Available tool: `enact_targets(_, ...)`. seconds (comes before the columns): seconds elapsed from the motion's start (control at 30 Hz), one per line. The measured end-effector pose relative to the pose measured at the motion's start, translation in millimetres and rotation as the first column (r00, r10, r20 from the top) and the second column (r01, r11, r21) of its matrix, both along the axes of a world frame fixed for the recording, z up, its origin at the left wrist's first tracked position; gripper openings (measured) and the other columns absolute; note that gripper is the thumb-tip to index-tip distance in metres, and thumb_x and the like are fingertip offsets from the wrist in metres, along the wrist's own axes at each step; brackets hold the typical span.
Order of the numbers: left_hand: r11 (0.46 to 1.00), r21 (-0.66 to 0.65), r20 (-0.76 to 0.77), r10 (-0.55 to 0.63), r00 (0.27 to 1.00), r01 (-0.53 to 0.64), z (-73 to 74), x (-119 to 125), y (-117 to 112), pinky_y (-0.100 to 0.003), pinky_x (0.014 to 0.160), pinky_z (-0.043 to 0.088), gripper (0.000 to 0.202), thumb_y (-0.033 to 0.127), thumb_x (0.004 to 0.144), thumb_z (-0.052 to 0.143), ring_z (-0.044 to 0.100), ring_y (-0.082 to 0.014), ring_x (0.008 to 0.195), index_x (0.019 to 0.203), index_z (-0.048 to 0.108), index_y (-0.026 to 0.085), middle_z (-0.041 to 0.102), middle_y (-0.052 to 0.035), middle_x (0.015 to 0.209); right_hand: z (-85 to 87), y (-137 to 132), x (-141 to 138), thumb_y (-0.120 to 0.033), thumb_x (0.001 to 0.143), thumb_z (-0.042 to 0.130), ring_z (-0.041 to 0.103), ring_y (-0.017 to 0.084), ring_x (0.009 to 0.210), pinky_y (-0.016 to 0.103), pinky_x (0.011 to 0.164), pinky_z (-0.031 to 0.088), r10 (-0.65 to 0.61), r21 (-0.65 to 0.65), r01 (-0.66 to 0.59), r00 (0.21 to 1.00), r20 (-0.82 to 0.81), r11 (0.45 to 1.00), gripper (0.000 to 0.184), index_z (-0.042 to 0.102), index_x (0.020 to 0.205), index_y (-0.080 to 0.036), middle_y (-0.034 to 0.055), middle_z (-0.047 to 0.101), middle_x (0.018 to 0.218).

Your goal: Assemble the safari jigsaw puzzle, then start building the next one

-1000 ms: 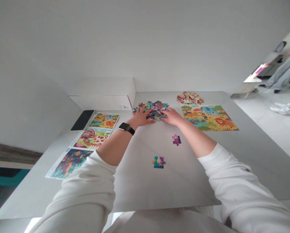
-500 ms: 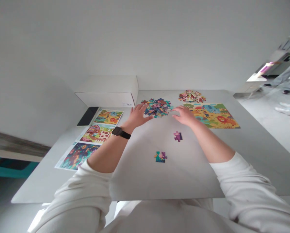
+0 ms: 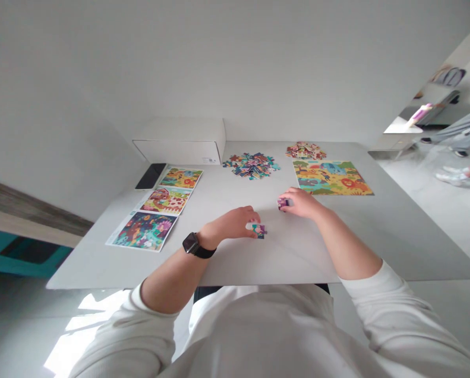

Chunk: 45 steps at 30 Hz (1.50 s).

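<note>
My left hand (image 3: 237,222), a black watch (image 3: 195,244) on its wrist, has thumb and fingers closed on the left edge of a teal, pink and purple puzzle piece (image 3: 260,231); whether it is one piece or several joined, I cannot tell. To the right and a little farther off, my right hand (image 3: 302,202) pinches a purple puzzle piece (image 3: 282,203), partly covered by the fingers. Both pieces are at the tabletop, a short gap apart. Beyond the hands lies a heap of dark multicoloured puzzle pieces (image 3: 252,166).
At back right are a second heap of pieces (image 3: 306,150) and an assembled animal puzzle (image 3: 331,177). On the left lie a sheet of printed pictures (image 3: 142,231) and a dark phone-like slab (image 3: 151,176). A white box (image 3: 175,151) stands against the wall. Another person's legs (image 3: 461,131) show far right.
Both hands have come back from the dark heap toward me. The left has closed on the teal, pink and purple piece, the right on the purple one. The view has shifted slightly.
</note>
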State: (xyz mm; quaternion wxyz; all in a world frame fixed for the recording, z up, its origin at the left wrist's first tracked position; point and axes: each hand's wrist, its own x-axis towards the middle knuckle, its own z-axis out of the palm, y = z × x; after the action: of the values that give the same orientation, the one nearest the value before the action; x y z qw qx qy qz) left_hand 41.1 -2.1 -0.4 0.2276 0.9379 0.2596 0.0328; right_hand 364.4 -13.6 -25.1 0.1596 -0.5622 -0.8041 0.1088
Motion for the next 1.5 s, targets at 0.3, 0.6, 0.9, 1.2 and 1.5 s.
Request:
enact_targets(0.3, 1.0, 0.004, -0.004, 0.019, 1.0, -0.019, -3.8, -9.7, 2.7, -0.032, 0.082, 0.052, 0.031, 0.045, 0.092, 0.077, 0.072, -0.0223, 0.096, 0.116, 0.075, 0.027, 0.073, -0.0037, 0.114, -3.4, -5.1, 11.7, -0.026, 0.086, 0.086, 0.076, 0.027, 0.103, 0.039, 0.096, 0.06, -0.018, 0.009, 0.018, 0.999, -0.044, 1.0, 0.026, 0.086, 0.112, -0.029, 0.0088, 0.078, 0.112)
enact_targets(0.6, 0.998, 0.027, 0.056, 0.06, 0.997, -0.062, -3.5, -11.5, 3.8, -0.034, 0.088, 0.055, 0.033, 0.053, 0.099, 0.07, 0.072, -0.0237, 0.099, 0.117, 0.075, 0.026, 0.074, -0.0064, 0.116, -8.0, -6.2, 15.3, -0.037, 0.097, 0.075, 0.075, 0.029, 0.105, 0.043, 0.099, 0.06, -0.042, 0.067, 0.051, 0.992, -0.12, 0.996, 0.021, 0.084, 0.113, -0.026, 0.0108, 0.077, 0.114)
enact_targets(0.9, 0.943, 0.088, 0.225, 0.296, 0.929, -0.321, -6.8, -14.1, 17.7, -0.037, 0.088, 0.056, 0.021, 0.035, 0.101, 0.065, 0.071, -0.0234, 0.093, 0.114, 0.075, 0.022, 0.074, -0.0071, 0.104, -7.3, -6.3, 10.2, -0.031, 0.098, 0.069, 0.076, 0.027, 0.099, 0.041, 0.093, 0.06, -0.126, 0.109, 0.141, 0.983, -0.134, 0.984, 0.021, 0.083, 0.113, -0.024, 0.0104, 0.079, 0.113)
enact_targets(1.2, 0.859, 0.042, 0.321, 0.472, 0.821, -0.51, -21.9, -20.4, 35.1, -0.036, 0.086, 0.056, 0.026, 0.027, 0.097, 0.067, 0.069, -0.0204, 0.086, 0.122, 0.073, 0.02, 0.076, -0.0073, 0.11, -5.6, -5.6, 13.4, -0.019, 0.1, 0.055, 0.076, 0.029, 0.104, 0.042, 0.094, 0.06, -0.211, 0.186, 0.238, 0.965, -0.155, 0.953, 0.031, 0.083, 0.114, -0.023, 0.0119, 0.082, 0.115)
enact_targets(1.5, 0.847, 0.035, 0.314, 0.495, 0.81, -0.531, -24.8, -20.7, 38.5, -0.035, 0.086, 0.057, 0.025, 0.025, 0.097, 0.067, 0.069, -0.02, 0.087, 0.12, 0.075, 0.02, 0.076, -0.0072, 0.108, -9.6, -5.2, 9.3, -0.023, 0.098, 0.061, 0.076, 0.024, 0.088, 0.039, 0.09, 0.06, -0.242, 0.128, 0.264, 0.957, -0.16, 0.956, 0.026, 0.084, 0.111, -0.023, 0.009, 0.083, 0.111)
